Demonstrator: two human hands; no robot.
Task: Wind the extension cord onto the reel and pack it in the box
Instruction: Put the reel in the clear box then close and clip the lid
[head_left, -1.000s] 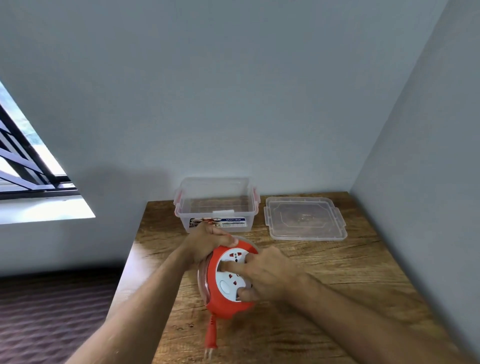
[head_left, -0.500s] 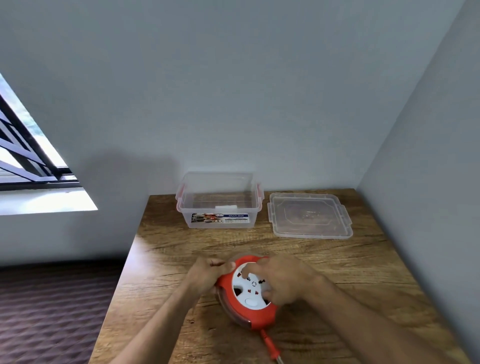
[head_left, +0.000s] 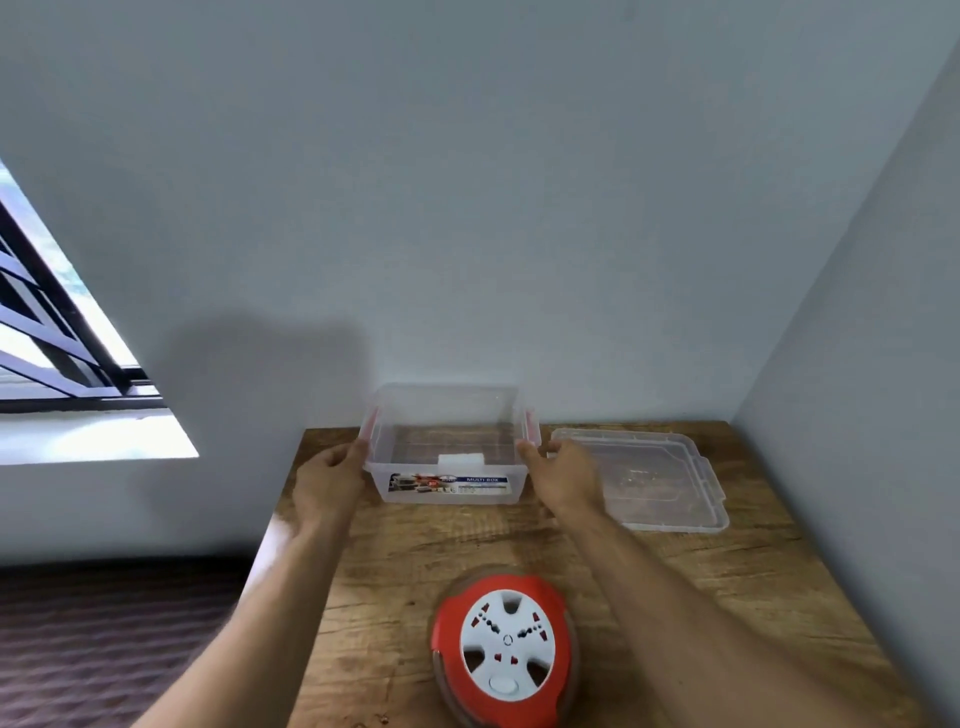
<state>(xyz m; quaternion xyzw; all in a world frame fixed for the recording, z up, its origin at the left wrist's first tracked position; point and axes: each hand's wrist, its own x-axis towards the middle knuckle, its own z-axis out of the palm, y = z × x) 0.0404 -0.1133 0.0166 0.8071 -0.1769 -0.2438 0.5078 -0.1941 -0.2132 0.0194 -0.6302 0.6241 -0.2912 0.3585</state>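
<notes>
Hands reach for the box, reel waits wound.

The reel (head_left: 503, 656) lies flat on the desk (head_left: 727, 582) at 6 o'clock, no loose cord visible. The left hand (head_left: 328, 480) and right hand (head_left: 563, 475) flank the empty box (head_left: 449, 447) at 12 o'clock, fingers spread, touching its sides but not yet clamped. The lid (head_left: 644, 480) lies at 2 o'clock. Next, likely: draw the box closer, then set the reel in.

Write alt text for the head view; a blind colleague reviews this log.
Both hands, left and right, reach to the sides of an open clear box at the back of a wooden table. Its lid lies to the right; a red reel rests near the front.
</notes>
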